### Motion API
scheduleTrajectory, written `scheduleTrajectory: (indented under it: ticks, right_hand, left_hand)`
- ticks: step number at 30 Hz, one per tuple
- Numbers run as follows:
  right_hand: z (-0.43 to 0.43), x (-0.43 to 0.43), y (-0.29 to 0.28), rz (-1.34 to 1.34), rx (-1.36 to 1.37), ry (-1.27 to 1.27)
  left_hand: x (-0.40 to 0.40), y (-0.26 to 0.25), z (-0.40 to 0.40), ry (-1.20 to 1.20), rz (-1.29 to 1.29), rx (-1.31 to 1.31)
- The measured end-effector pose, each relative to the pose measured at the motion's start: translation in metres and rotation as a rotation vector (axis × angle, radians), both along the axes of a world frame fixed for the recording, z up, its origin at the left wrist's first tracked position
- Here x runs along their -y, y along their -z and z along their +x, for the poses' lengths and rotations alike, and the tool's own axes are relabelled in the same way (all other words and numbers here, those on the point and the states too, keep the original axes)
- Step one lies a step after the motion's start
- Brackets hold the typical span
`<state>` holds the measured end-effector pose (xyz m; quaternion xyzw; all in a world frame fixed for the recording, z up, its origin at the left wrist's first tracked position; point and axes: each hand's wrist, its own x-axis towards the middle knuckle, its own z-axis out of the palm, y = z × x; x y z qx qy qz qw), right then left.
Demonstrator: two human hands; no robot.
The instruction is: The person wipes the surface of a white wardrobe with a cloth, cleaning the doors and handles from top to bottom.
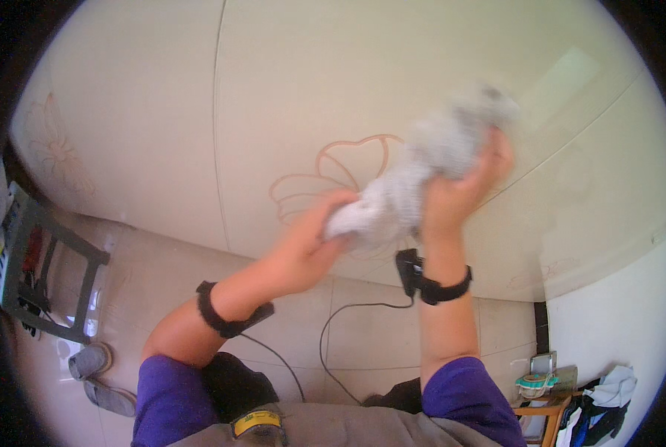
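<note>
A bunched white-grey cloth (391,195) stretches between my two hands in front of a cream wall panel (288,84) with orange flower outlines. My left hand (313,240) grips the lower left end of the cloth. Higher up and to the right, my right hand (467,181) is closed around its other part, and a loose blurred end sticks out above the fingers. Motion blurs both hands. Whether the cloth touches the panel, I cannot tell. Each wrist wears a black strap with a small device, and a cable runs down from each.
At the left stands a grey plastic stool or rack (59,279), with grey slippers (109,396) on the tiled floor (159,268) below it. At lower right, clothes (595,408) lie by a wooden chair (550,416), near a teal-rimmed container (536,383) against the white wall (606,318).
</note>
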<state>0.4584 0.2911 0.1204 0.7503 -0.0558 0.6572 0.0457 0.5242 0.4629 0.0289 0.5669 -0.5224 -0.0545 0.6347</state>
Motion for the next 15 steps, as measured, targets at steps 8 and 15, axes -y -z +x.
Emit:
scheduleTrajectory:
  ticks: [8,15]
  right_hand:
    - [0.057,-0.069,0.149,-0.152,-0.832,-0.545]
    - [-0.058,-0.055,0.14,0.656,-1.391,-0.313]
  left_hand:
    - [-0.085,0.079,0.077,0.16,0.717,0.012]
    - [-0.143,0.091,0.077,0.057,0.907,-0.379]
